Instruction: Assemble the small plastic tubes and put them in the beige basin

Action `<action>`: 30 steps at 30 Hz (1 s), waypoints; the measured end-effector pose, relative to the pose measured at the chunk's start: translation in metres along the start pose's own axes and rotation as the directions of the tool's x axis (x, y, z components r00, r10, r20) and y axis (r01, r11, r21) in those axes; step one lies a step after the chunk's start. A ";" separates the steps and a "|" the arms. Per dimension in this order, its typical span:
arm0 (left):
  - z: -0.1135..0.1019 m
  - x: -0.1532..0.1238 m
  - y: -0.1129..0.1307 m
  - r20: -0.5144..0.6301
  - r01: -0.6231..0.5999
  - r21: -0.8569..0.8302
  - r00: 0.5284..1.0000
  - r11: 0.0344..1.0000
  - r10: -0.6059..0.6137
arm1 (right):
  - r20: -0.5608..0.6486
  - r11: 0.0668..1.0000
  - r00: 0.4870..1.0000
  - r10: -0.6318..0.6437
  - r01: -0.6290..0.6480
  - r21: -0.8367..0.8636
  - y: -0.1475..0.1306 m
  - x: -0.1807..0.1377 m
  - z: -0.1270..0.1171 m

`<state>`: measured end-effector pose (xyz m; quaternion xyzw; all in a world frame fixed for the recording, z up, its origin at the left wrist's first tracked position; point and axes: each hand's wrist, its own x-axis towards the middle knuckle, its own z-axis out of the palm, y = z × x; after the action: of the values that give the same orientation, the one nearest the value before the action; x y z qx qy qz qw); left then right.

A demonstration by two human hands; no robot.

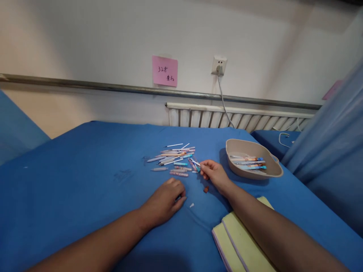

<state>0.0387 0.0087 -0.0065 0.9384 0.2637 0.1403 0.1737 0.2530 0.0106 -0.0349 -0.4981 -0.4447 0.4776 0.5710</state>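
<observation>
A loose pile of pens, pen barrels and refills (pixel 176 158) lies on the blue tablecloth (pixel 85 177). My right hand (pixel 214 174) pinches a thin white refill (pixel 195 162) at the pile's right edge. My left hand (pixel 167 200) rests curled on the cloth nearer to me, fingers closed round a small pen part that barely shows. A small brown cap (pixel 205 189) and a tiny white piece (pixel 192 205) lie between my hands.
A beige oval tray (pixel 272 172) holding several assembled pens stands to the right. A pale yellow notebook (pixel 241 245) lies under my right forearm. Behind the table are a radiator, a wall socket with a cable, a pink note and a blue curtain.
</observation>
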 end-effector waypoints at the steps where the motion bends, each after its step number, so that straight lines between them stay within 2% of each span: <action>1: 0.000 0.000 -0.003 -0.017 0.011 0.004 1.000 1.000 -0.011 | 0.001 1.000 1.000 0.001 -0.001 -0.004 0.000 0.000 0.000; 5: -0.003 -0.001 -0.005 -0.039 0.013 -0.026 0.999 1.000 -0.014 | 0.005 1.000 1.000 -0.002 0.002 -0.017 0.000 0.000 0.000; 11: 0.001 0.001 0.017 0.060 -0.111 -0.085 0.991 0.990 0.116 | 0.011 0.999 1.000 -0.015 0.015 -0.035 0.004 0.000 0.000; 18: 0.002 -0.001 0.011 -0.001 0.021 -0.033 1.000 0.999 -0.021 | -0.021 1.000 1.000 -0.009 0.008 -0.024 0.001 -0.001 0.001; 22: -0.002 -0.005 0.004 -0.023 0.028 -0.050 0.999 0.998 -0.029 | -0.006 0.999 1.000 -0.014 0.014 -0.034 0.001 -0.001 0.001; 27: -0.003 -0.004 0.000 -0.067 0.046 -0.149 0.996 0.988 -0.057 | 0.005 1.000 1.000 -0.008 0.008 -0.021 0.001 0.000 0.001; 30: -0.004 0.000 -0.006 -0.125 0.103 -0.274 0.982 0.956 -0.141 | 0.005 1.000 1.000 -0.012 0.012 -0.010 0.001 0.000 0.001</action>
<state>0.0340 0.0146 -0.0054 0.8759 0.3118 0.2306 0.2871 0.2524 0.0111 -0.0354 -0.4971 -0.4513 0.4732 0.5704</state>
